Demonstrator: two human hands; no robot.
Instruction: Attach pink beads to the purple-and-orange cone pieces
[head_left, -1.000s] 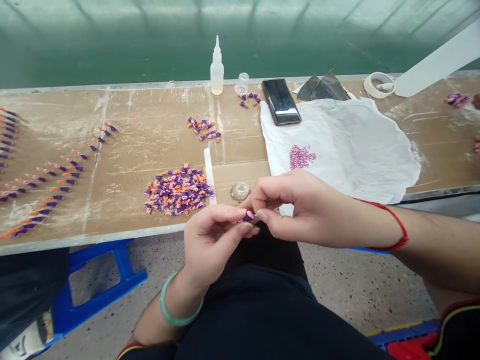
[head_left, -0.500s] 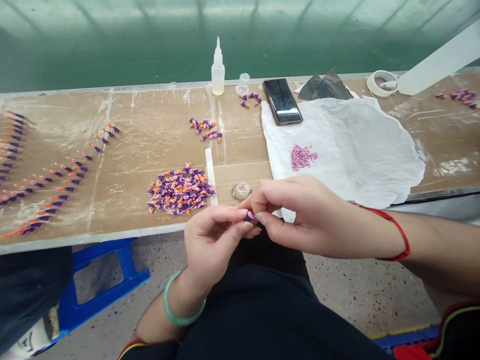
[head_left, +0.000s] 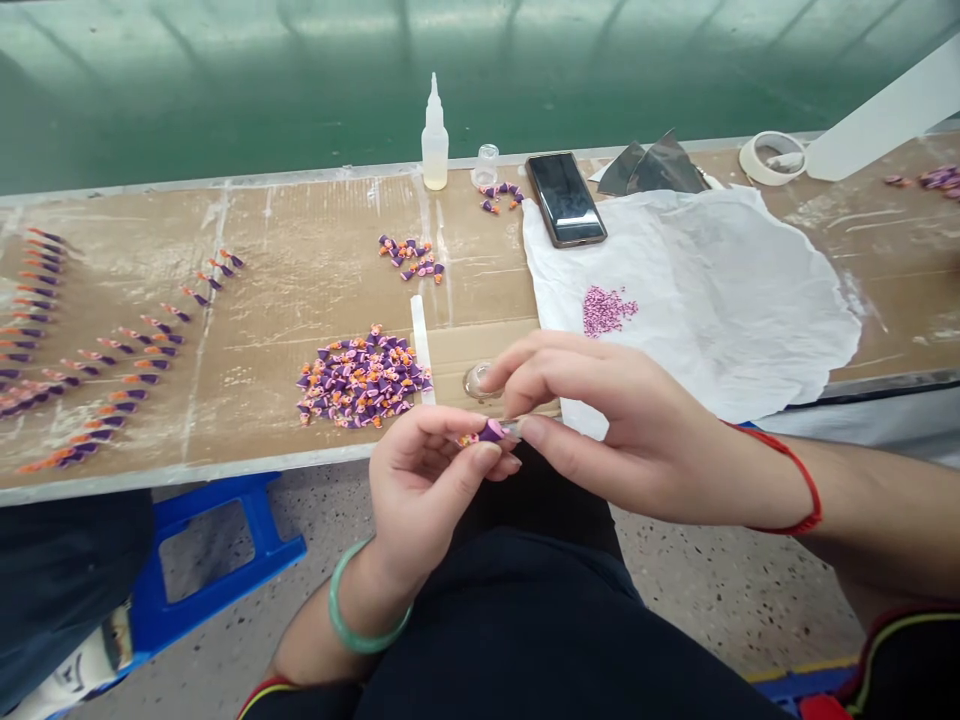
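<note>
Between the thumb and fingers of my left hand (head_left: 424,470) is a small purple-and-pink figurine (head_left: 492,431), held just past the table's front edge. My right hand (head_left: 600,430) meets it from the right, with thumb and index finger pinched at the figurine's end. A small greyish sliver shows at those fingertips, too small to name. Just behind the right fingers, a small clear round dish (head_left: 477,380) is partly covered. Left of the hands lies a heap of similar purple, pink and orange figurines (head_left: 360,378).
Tiny pink pieces (head_left: 606,311) lie on white cloth (head_left: 720,290), near a phone (head_left: 565,199). Behind stand a dropper bottle (head_left: 435,145) and clear cap (head_left: 486,165). Tape (head_left: 754,160) is at the back right. Figurine rows (head_left: 135,378) line the left; a blue stool (head_left: 217,560) stands below.
My right fingers have drawn slightly back and lifted, exposing more of the figurine and the greyish sliver. The left hand still holds the figurine in nearly the same place.
</note>
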